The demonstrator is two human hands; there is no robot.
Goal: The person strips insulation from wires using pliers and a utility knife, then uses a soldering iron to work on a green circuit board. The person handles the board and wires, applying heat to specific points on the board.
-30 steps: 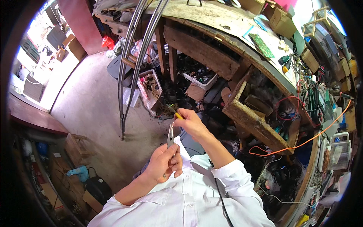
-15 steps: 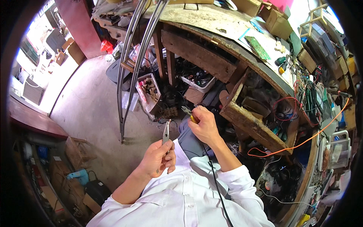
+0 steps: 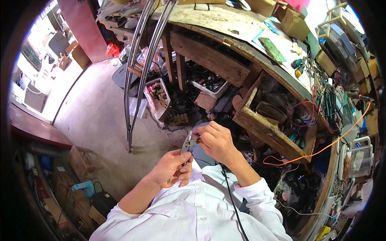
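Note:
My left hand is closed around a slim grey metal tool with a narrow pointed end, which points up and away from my shirt. In my right hand is a pair of pliers with yellow handles, mostly covered by my fingers. The pliers' jaws lie across the grey tool near its upper end and seem to touch it. Any small piece between the two tools is too small to make out. Both hands are held close together above my lap.
A workbench with a pulled-out wooden drawer stands ahead and right. Crutch-like metal bars lean at its left end. A box of scraps sits on the floor below. An orange cable hangs at the right.
My right hand has moved down and turned, bringing the pliers from apart to against the grey tool. My left hand has shifted slightly right, with the grey tool tilted more to the right.

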